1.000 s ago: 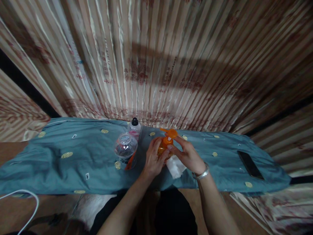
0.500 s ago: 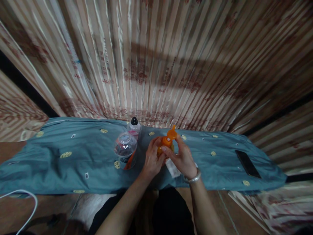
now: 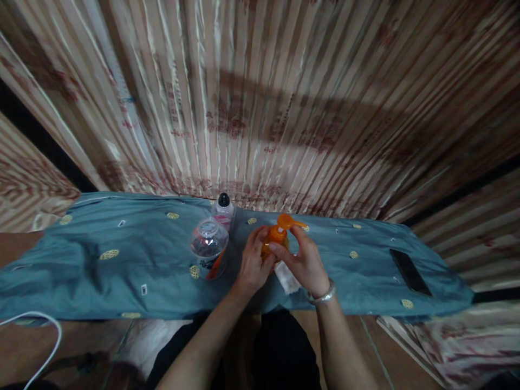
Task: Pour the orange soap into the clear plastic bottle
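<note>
**Inspector:** State of the hands?

**Assistant:** Both are on the orange pump bottle [image 3: 273, 245], which stands on the blue-green cloth [image 3: 122, 271] just in front of the person, near the middle of the table. The left hand [image 3: 254, 264] is wrapped round the bottle's body from the left, fingers curled closed on it. The right hand [image 3: 305, 261] comes in from the right, its fingertips pinched on the orange pump head [image 3: 284, 223] and collar. The spout points to the right.

**Inspector:** Anything under the hands?

**Assistant:** A crumpled white tissue [image 3: 285, 277] lies on the cloth, just below the bottle and partly under the right hand. Whether the hand touches it, I cannot tell.

**Inspector:** Other items on the cloth?

**Assistant:** A clear lidded jar [image 3: 208, 245] with dark contents sits just left of the left hand, apart from it. Behind the jar, touching or nearly so, stands a small clear bottle with a black cap [image 3: 223, 208]. A black phone [image 3: 410, 264] lies flat, well apart to the right, near the cloth's far end.

**Inspector:** Surroundings?

**Assistant:** A striped satin curtain [image 3: 260, 108] hangs behind the table. A white cable [image 3: 44, 336] loops at the lower left, off the cloth. There is a silver bracelet [image 3: 323, 295] on the right wrist.
</note>
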Available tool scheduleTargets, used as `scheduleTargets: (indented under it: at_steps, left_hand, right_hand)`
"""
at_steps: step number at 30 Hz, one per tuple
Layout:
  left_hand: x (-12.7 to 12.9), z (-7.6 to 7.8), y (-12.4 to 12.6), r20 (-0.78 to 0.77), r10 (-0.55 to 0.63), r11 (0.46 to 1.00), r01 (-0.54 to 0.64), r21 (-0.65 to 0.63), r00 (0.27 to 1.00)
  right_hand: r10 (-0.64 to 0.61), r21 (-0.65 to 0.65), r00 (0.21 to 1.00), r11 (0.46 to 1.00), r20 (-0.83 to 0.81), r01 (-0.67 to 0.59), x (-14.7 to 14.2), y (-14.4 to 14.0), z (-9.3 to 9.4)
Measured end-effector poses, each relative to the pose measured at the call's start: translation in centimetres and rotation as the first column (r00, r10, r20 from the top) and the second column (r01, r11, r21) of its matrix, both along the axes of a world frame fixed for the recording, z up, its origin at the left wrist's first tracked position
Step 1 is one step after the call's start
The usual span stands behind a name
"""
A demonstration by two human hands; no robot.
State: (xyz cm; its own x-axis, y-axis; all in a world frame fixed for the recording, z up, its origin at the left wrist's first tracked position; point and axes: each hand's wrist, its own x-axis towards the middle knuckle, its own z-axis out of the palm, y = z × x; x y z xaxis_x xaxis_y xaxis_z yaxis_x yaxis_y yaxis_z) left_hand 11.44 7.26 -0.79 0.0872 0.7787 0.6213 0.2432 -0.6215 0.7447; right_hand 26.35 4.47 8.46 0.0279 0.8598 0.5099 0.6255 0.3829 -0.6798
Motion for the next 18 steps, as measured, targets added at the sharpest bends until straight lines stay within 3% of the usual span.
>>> scheduleTargets:
  at_steps: [3,6,8,14,18]
  left_hand:
    - [0.02,0.16,-0.08,0.000,-0.002,1.000,0.002,-0.009,1.000]
    - [-0.03,0.27,-0.08,0.003,-0.015,1.000,0.015,-0.010,1.000]
    - [-0.12,0.28,-0.05,0.005,-0.027,1.000,0.027,-0.004,1.000]
    - [-0.42,0.33,-0.19,0.002,-0.026,0.999,0.026,-0.047,1.000]
    - [-0.51,0.36,-0.29,0.008,-0.029,0.997,0.030,-0.071,1.000]
  right_hand:
    - [0.031,-0.006,0.999,0.999,-0.008,-0.031,-0.06,0.03,0.08]
    - [-0.144,0.043,0.990,0.989,-0.010,0.144,-0.66,0.21,0.03]
    - [-0.189,0.059,0.982,0.980,-0.013,0.189,-0.77,0.29,-0.05]
    - [0.076,-0.012,0.996,0.997,-0.054,-0.077,0.01,0.09,-0.28]
    - [-0.128,0.040,0.991,0.991,-0.026,0.129,-0.67,0.22,-0.12]
